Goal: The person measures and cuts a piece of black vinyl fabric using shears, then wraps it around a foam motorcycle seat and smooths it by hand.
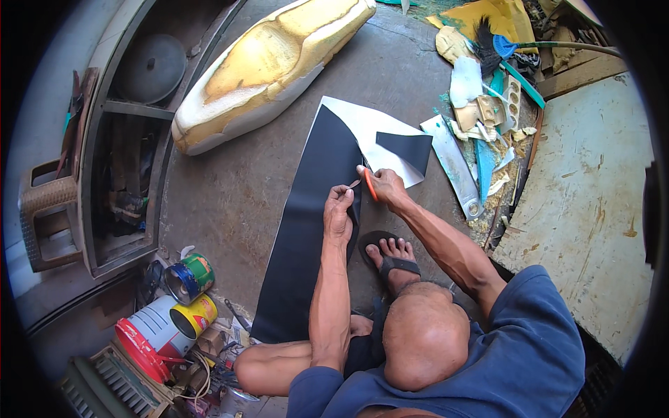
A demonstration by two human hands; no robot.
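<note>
A long sheet of black vinyl-like material (300, 230) with a white underside lies on the floor in front of me. My right hand (387, 187) is closed round the orange handle of a pair of scissors (371, 185), whose blades are at a slit in the sheet. My left hand (339, 210) pinches the sheet's edge just left of the scissors. Past the slit, the sheet's far right part is turned over, showing its white backing (362, 122), and one corner folds back to black.
A yellowed foam motorcycle seat (265, 70) lies at the far left. Foam scraps and offcuts (481, 104) pile up at the far right, beside a pale board (578, 202). Paint cans (191, 275) and a white-and-red bucket (157, 327) stand near left. My sandalled foot (394, 261) rests beside the sheet.
</note>
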